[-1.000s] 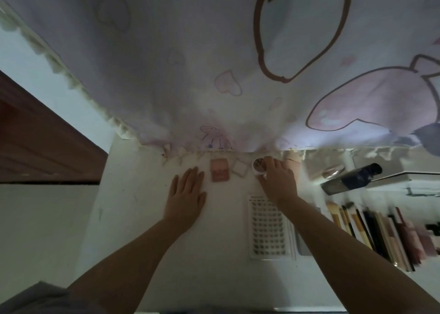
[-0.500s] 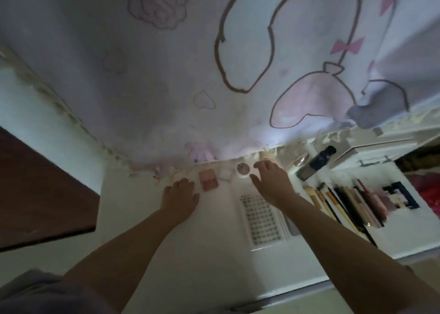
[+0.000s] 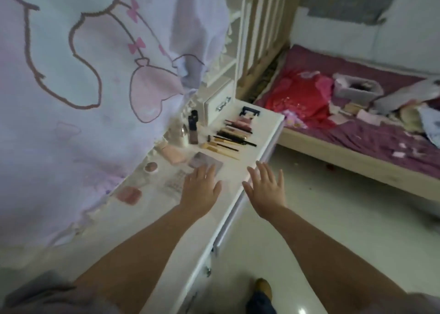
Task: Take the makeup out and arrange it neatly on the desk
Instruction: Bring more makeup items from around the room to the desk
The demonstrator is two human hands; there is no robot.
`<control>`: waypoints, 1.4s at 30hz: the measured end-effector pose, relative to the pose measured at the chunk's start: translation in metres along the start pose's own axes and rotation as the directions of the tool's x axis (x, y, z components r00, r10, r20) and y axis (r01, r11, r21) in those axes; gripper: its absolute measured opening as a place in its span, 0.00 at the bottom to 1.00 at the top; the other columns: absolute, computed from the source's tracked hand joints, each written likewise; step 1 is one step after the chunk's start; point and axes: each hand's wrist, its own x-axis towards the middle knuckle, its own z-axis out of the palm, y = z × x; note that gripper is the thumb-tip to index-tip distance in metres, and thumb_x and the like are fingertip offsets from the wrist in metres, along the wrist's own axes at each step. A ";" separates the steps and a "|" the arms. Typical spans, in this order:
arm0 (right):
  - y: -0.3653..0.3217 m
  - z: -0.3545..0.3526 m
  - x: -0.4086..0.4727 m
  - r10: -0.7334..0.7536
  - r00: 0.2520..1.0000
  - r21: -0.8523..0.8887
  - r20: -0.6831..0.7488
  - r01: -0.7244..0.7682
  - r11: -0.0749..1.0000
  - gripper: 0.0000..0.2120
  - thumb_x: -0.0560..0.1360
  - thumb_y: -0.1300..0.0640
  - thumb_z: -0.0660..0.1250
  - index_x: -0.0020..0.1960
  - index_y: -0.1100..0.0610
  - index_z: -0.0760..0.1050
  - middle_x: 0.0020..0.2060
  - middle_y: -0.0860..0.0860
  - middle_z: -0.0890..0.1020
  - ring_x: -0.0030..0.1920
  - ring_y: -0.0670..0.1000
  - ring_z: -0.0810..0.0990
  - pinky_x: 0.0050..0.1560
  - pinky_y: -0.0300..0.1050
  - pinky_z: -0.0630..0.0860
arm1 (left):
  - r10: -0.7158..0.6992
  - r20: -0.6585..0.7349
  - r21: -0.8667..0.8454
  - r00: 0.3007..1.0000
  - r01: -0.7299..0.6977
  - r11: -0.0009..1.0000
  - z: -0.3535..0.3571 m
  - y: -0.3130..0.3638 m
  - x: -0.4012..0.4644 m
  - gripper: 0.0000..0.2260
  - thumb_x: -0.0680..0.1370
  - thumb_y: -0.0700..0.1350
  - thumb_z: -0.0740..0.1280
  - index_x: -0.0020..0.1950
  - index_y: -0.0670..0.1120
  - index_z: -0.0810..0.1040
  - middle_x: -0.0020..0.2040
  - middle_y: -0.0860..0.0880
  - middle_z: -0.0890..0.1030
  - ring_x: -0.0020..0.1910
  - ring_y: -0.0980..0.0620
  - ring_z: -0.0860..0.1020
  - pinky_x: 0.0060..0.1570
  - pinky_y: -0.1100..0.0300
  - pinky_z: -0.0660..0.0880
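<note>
Head view: white desk (image 3: 152, 221) under cartoon curtain (image 3: 71, 80), bed (image 3: 357, 132) beyond

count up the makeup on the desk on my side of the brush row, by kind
flat cases: 2 (pink square compact, grey-mauve rectangular palette)
small round pink pot: 1
clear plastic lash tray: 1
pale pink soft pouch: 1
total: 5
</note>
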 end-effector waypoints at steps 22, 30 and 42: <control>0.316 0.072 -0.553 0.896 0.410 0.194 0.169 -0.905 0.378 0.33 0.76 0.37 0.30 0.77 0.49 0.46 0.77 0.51 0.45 0.77 0.51 0.40 0.74 0.60 0.37 | 0.728 0.449 -0.125 0.518 -0.770 0.625 0.159 0.530 -0.257 0.25 0.81 0.54 0.50 0.77 0.48 0.51 0.76 0.46 0.56 0.74 0.48 0.56 0.72 0.49 0.54; 0.391 0.084 -0.698 0.965 0.160 0.239 0.209 -0.965 0.108 0.26 0.81 0.42 0.42 0.77 0.49 0.47 0.77 0.51 0.47 0.77 0.52 0.43 0.75 0.57 0.43 | 0.832 0.470 -0.185 0.294 -0.889 0.419 0.191 0.687 -0.349 0.25 0.81 0.54 0.51 0.77 0.48 0.51 0.76 0.46 0.56 0.74 0.48 0.56 0.71 0.49 0.54; 0.610 0.076 -0.873 0.963 -0.195 0.230 0.184 -0.944 -0.235 0.24 0.81 0.44 0.46 0.75 0.50 0.53 0.76 0.53 0.54 0.75 0.53 0.53 0.71 0.52 0.56 | 0.913 0.397 -0.283 -0.097 -0.959 0.021 0.266 1.000 -0.441 0.26 0.81 0.56 0.50 0.77 0.48 0.50 0.76 0.46 0.57 0.74 0.47 0.57 0.70 0.50 0.54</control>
